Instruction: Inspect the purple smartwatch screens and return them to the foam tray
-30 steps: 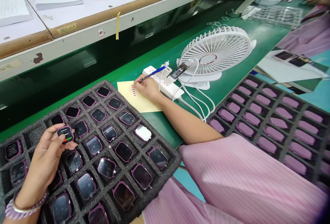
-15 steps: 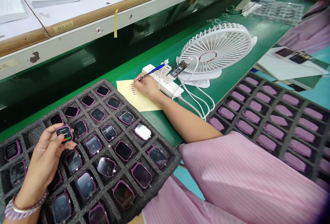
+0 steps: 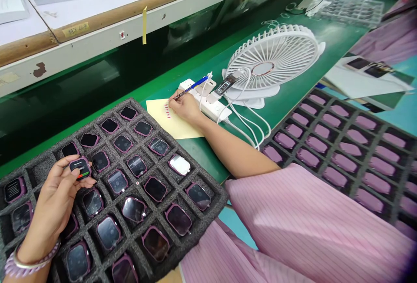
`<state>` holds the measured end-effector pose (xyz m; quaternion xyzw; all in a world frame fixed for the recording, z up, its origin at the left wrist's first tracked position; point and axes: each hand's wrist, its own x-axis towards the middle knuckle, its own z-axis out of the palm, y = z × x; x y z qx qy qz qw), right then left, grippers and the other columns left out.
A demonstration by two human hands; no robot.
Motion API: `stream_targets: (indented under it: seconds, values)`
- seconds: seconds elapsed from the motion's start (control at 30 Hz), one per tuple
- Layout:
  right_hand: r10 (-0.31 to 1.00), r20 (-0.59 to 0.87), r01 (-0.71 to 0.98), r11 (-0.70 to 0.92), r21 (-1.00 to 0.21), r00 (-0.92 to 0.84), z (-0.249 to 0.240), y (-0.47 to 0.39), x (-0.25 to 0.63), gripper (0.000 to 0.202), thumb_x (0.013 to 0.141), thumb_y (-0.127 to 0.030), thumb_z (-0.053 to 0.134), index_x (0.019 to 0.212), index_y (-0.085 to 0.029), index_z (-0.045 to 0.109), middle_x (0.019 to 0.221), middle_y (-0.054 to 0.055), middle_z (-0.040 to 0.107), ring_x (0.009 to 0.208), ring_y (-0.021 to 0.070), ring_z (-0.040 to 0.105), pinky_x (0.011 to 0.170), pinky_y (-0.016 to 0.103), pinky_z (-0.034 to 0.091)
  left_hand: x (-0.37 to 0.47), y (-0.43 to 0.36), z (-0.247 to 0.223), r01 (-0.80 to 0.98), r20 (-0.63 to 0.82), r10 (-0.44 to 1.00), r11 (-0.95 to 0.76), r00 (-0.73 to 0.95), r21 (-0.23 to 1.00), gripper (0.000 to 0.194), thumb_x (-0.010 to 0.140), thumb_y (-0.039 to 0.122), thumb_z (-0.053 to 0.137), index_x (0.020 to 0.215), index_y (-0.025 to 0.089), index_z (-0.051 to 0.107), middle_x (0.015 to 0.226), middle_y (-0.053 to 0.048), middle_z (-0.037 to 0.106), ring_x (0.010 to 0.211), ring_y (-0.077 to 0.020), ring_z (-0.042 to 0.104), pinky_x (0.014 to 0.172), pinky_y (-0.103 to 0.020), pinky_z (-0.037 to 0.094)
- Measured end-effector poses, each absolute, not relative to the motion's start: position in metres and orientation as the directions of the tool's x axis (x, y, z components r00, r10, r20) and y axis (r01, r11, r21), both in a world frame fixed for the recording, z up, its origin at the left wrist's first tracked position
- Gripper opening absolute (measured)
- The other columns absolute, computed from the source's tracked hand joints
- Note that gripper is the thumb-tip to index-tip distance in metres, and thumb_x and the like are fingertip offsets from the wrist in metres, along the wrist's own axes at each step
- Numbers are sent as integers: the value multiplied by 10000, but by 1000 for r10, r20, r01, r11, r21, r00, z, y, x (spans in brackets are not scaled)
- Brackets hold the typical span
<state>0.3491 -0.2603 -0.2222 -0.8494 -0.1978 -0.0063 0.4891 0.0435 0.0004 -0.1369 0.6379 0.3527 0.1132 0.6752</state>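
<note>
Between the thumb and fingers of my left hand (image 3: pixel 60 192) is a purple-framed smartwatch (image 3: pixel 80 168), its screen lit with a green and red bar. The hand hovers over a dark foam tray (image 3: pixel 215 187) whose compartments hold several more such watches, mostly with dark screens; one face (image 3: pixel 180 165) looks white. My right hand (image 3: pixel 185 108) is closed round a blue pen (image 3: pixel 192 87), tip down on a yellow sheet of paper (image 3: pixel 179 129). A short column of small pink marks (image 3: pixel 167 111) shows on the paper beside the fingertips.
A white power strip (image 3: pixel 208 103) with plugs and cables lies just beyond my right hand, and a white fan (image 3: pixel 267 64) stands behind it. Another foam tray (image 3: pixel 329 153) of purple pieces is at the right. A shelf edge (image 3: pixel 130 14) runs above the green bench.
The view has shifted very slightly. Both hands keep their grips, on the watch and the pen, in almost the same places.
</note>
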Motion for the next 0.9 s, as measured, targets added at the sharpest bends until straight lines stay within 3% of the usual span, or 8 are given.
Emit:
stream_targets:
  seconds: [0.33,0.47,0.6,0.67,0.9]
  values:
    - [331,215,347,-421,-838,919,-225,-259,351,73,781,-147,547,737,-198,519,625,-6,529,591,169,492,556,260,339,44,0,-135,300,-331,601,157,727,941,660,605,528,939,1119,236,645,922,10,656,654,-161,696,639,-214,617]
    - [303,233,348,-419,-839,924,-224,-262,349,61,841,-160,494,814,-198,534,630,-9,540,560,170,505,544,256,366,44,0,-136,294,-330,597,160,732,942,684,608,511,931,1153,228,629,876,9,666,651,-166,695,635,-222,616]
    - [416,295,495,-543,-678,860,-221,-270,350,218,892,-141,436,953,-175,642,816,42,626,743,211,602,719,297,475,43,0,-139,295,-330,568,157,754,943,681,655,478,895,1211,207,611,926,-14,694,679,-172,706,663,-237,618]
    - [496,260,542,-598,-590,829,-219,-272,352,209,864,-134,483,893,-171,687,807,62,624,798,245,611,779,331,483,43,-1,-140,279,-320,552,160,770,947,676,674,458,876,1232,194,600,958,-24,700,686,-170,709,677,-247,616]
    - [639,198,637,-585,-502,743,-206,-271,345,173,871,-150,572,742,-172,686,787,120,653,820,307,628,786,388,489,40,-8,-142,205,-248,507,141,826,969,621,751,356,769,1297,176,532,942,-26,684,717,-163,709,708,-269,595]
